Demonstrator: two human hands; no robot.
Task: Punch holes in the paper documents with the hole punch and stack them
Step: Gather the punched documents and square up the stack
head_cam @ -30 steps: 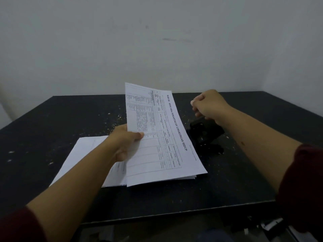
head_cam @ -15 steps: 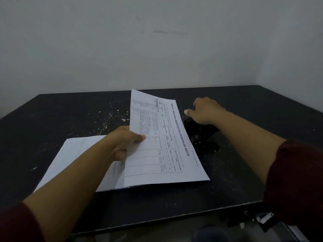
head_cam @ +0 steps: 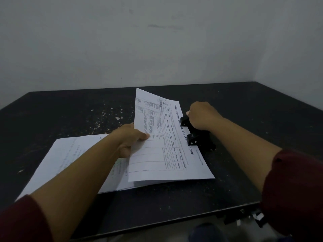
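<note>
Looking down from the head camera, a black desk (head_cam: 262, 119) fills the lower half of the view, its far edge against a pale wall (head_cam: 157, 41) and its right end running into the corner. The near edge crosses the bottom on a slant, with floor clutter showing below it at the right. Bare dark surface lies open to the left, behind and to the right of the work, flecked with pale specks (head_cam: 111, 116) left of centre.

A printed sheet (head_cam: 167, 151) runs from near to far, its right long edge tucked into the punch (head_cam: 197, 137), a black tool standing just right of the paper. Its left side is raised off the desk. Beneath and to the left, a stack (head_cam: 70, 161) of papers lies flat, partly covered by the sheet and the forearm.

The left hand (head_cam: 129, 138) pinches the sheet's left edge, thumb on top and fingers curled under. The right hand (head_cam: 201, 117) rests palm-down on top of the punch, fingers curled over its far end; whether it is pressing cannot be told. Both sleeves (head_cam: 293, 189) are dark red, pushed up.
</note>
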